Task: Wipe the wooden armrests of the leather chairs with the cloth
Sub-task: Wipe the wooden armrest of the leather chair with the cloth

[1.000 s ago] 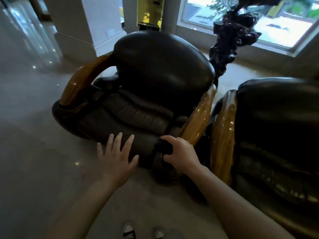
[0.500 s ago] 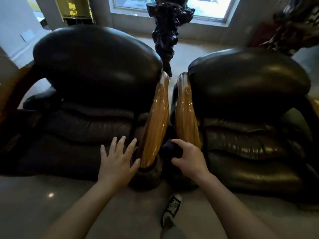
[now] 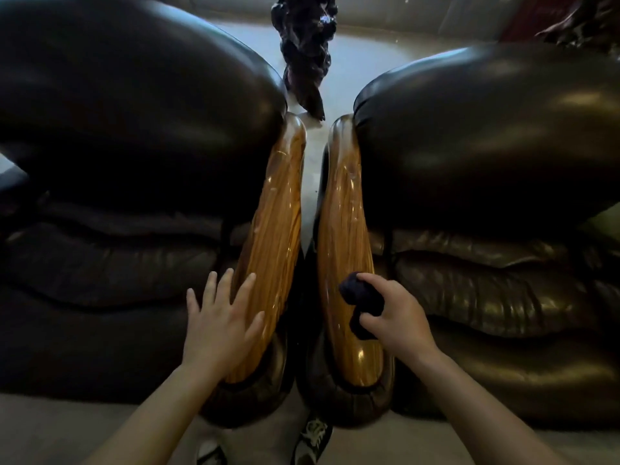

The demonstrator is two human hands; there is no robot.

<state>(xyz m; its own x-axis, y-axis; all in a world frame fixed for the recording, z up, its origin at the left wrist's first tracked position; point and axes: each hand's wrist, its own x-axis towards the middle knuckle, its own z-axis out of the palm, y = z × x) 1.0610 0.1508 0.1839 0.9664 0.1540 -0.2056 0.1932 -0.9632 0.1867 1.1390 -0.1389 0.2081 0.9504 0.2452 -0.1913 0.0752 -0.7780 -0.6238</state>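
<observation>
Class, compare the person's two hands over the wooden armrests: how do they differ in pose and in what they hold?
The left hand is open with fingers spread and holds nothing; the right hand is curled shut around a dark cloth. The left hand is over the left armrest, the right hand over the right armrest. Both are bare, near the armrests' front ends.

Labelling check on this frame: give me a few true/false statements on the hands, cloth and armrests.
1. The right hand holds a dark cloth. True.
2. The cloth is over the left chair's armrest. False: it is over the right chair's armrest.
3. The left hand is open, fingers spread, over the left chair's armrest. True.
4. The two armrests touch along their length. False: a strip of floor shows between them.
5. Both chairs are white fabric. False: dark leather.
</observation>
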